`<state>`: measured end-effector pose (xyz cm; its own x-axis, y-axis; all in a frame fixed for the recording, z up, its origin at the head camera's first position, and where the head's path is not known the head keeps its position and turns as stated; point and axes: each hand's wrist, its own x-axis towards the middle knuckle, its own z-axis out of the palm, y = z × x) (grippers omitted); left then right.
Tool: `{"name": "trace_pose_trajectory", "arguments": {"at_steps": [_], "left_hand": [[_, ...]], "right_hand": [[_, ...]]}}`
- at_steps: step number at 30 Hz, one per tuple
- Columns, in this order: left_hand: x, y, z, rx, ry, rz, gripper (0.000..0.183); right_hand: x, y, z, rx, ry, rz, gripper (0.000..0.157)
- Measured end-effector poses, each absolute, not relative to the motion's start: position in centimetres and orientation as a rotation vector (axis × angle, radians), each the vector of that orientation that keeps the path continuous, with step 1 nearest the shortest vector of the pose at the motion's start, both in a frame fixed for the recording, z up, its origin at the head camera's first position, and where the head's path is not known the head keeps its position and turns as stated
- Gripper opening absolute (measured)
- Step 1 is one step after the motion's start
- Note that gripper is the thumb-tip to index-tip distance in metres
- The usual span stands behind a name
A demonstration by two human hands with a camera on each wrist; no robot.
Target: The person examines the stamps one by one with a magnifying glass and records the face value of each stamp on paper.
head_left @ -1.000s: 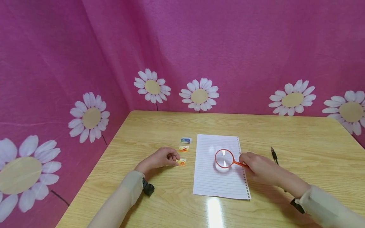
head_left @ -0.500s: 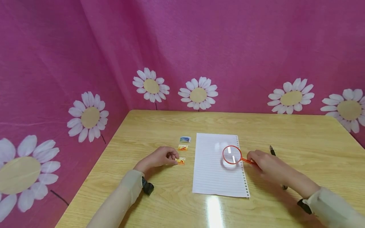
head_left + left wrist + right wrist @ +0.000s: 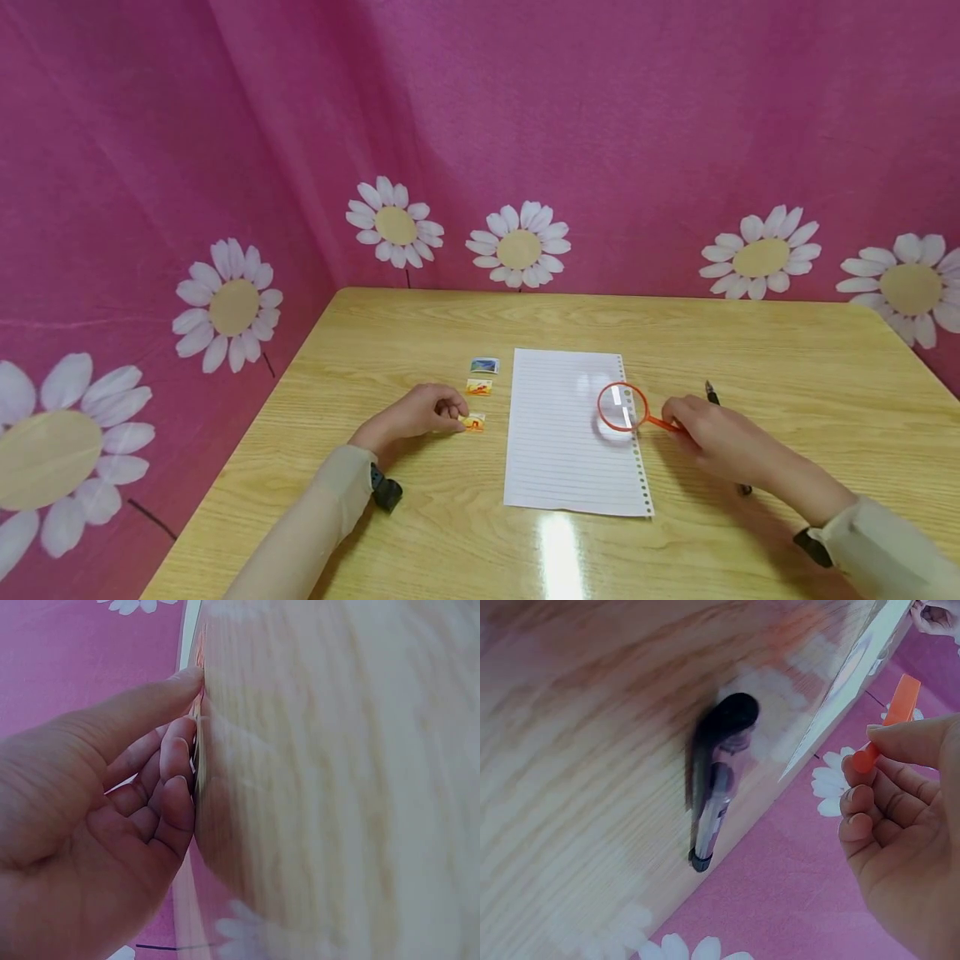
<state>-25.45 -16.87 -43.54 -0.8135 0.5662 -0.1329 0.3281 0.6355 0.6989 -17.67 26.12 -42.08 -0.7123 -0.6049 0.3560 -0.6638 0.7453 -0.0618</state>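
With the right grip, pinching the orange magnifying glass over the lined paper; with the left grip, touching the nearest card, not showing whether pinching. Seemingly being partway: having two other cards lying in line, leaving paper apparently unmarked, pen unheld.

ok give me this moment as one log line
left hand: touching nearest yellow picture card; right hand: holding orange magnifying glass over punched right edge of lined sheet; black pen: on table
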Motion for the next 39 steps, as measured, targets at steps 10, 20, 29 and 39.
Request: {"name": "trace_pose_trajectory", "arguments": {"at_steps": [10,20,29,39], "left_hand": [[-25.4,-17.0,-43.5,0.716,2.490,1.004,0.012],[-25.6,-17.0,-43.8,0.709,2.476,1.014,0.012],[-25.6,-17.0,-43.9,0.704,2.470,1.020,0.011],[-25.6,-17.0,-43.8,0.687,2.459,1.034,0.011]], "right_hand": [[-17.8,27.3,-42.7,1.028,-2.543,0.279,0.035],[-17.3,28.3,-42.5,0.952,-2.659,0.247,0.038],[-17.1,29.0,-42.6,0.919,-2.658,0.243,0.035],[-16.8,29.4,-42.4,0.875,-2.719,0.255,0.032]]}}
